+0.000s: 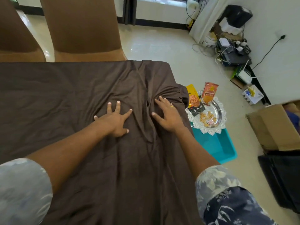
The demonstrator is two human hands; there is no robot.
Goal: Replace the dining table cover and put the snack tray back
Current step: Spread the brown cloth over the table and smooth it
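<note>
A dark brown table cover [68, 95] lies spread over the dining table, wrinkled and bunched near its right edge. My left hand [116, 118] presses flat on the cloth with fingers spread. Beside it, my right hand [167, 113] lies flat on the bunched folds by the table's right edge, fingers straight. The silver snack tray [218, 111] sits off the table to the right, on a turquoise bin [219, 146] on the floor. It holds an almond packet [195, 101], an orange packet [210, 93] and loose snacks.
Two brown covered chairs [84, 28] stand at the table's far side. A cardboard box [274, 127] and a black object [282, 179] sit on the floor at right. Cables, routers and power strips [233, 51] clutter the wall corner.
</note>
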